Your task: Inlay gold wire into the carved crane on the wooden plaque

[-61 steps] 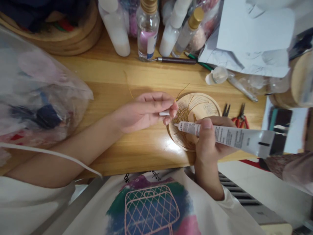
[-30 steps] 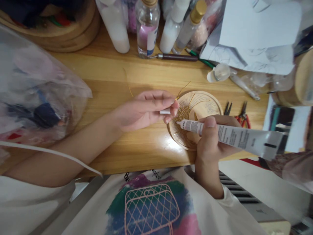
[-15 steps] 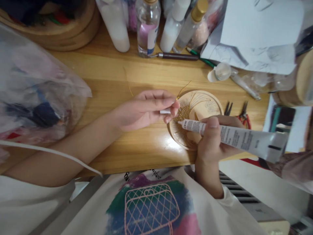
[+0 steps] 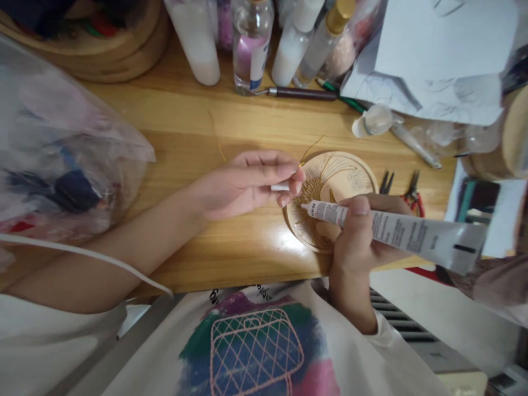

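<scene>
My left hand (image 4: 251, 184) is closed, with thumb and finger pinched on a thin gold thread (image 4: 313, 146) over the left edge of a round wooden disc (image 4: 350, 184). Tucked in the same fingers is a small white piece (image 4: 280, 187) that looks like a cap. The disc bears fine drawn lines and gold thread laid along part of the pattern. In my right hand (image 4: 355, 242) lies a white glue tube (image 4: 406, 234), gripped around its body. Its uncapped nozzle points left above the disc; I cannot tell whether it touches.
Black-tipped tools (image 4: 412, 190), one red-handled, lie right of the disc. Behind are a dark-handled hook tool (image 4: 303, 93), several bottles (image 4: 251, 49) and papers (image 4: 441, 44). A plastic bag (image 4: 82, 165) and a white cable (image 4: 94, 256) are at left.
Both hands hold nearly the same pose, the tube and thread still in them. Only a slight shift of the whole view shows.
</scene>
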Motion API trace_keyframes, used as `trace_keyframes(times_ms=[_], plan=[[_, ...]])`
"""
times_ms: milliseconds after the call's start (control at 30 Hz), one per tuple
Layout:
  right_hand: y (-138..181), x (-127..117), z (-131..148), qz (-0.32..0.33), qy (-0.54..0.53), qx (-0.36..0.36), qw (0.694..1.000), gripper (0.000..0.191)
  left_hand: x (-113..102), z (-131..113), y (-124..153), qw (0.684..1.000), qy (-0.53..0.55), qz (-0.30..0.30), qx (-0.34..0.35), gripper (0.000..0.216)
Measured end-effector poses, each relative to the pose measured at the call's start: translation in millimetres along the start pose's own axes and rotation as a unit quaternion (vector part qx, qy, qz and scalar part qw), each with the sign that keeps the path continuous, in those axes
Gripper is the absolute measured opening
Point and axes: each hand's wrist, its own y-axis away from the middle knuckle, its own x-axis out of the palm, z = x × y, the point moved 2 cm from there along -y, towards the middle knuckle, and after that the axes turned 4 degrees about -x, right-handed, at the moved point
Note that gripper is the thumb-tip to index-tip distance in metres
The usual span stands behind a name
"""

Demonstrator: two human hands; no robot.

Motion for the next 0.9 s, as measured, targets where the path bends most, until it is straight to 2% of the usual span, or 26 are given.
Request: trace_keyframes(times_ms=[267,467,633,733,800,900], plan=[[-1,1,-2,-0.019,0.020,0.007,1.000,0.031,1,0,1,1.000,0.018,-0.004,-0.002,0.008],[-2,2,0,-0.025,-0.010,-0.009,1.000,0.026,1,0,1,0.999,0.034,-0.007,-0.011,0.008],[-10,1,9,-0.071,-0.002,-0.031,0.997,0.021,0,0,1,0.999,0.046,0.002,-0.014,0.007],[-17,-2,6,-0.120,-0.018,0.026,0.992,0.021,0,0,2,0.999,0.047,0.000,-0.016,0.009],[-23,-3,0,-0.137,-0.081,0.084,0.984,0.023,0,0,2,0.999,0.045,-0.004,-0.024,0.013],[-30,-1,-9,-0.091,-0.229,0.165,0.955,0.028,0,0,3,0.999,0.027,-0.005,-0.036,0.018]])
